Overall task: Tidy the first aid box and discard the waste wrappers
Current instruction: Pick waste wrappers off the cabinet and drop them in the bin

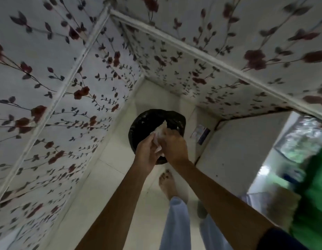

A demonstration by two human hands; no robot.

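Both hands, left hand (147,150) and right hand (174,147), gripping crumpled wrappers (159,135), over black-lined bin (140,127)

Walls (48,73) pale grey-white with dark red flowers on thin dark leafy stems; bin liner (147,121) glossy black; wrappers (159,135) white, crumpled, blurred; floor (106,186) cream tiles; trousers (176,224) light blue; near right, bright green fabric (311,195); small card (200,133) on floor bluish and white; right sleeve (282,239) dark navy.
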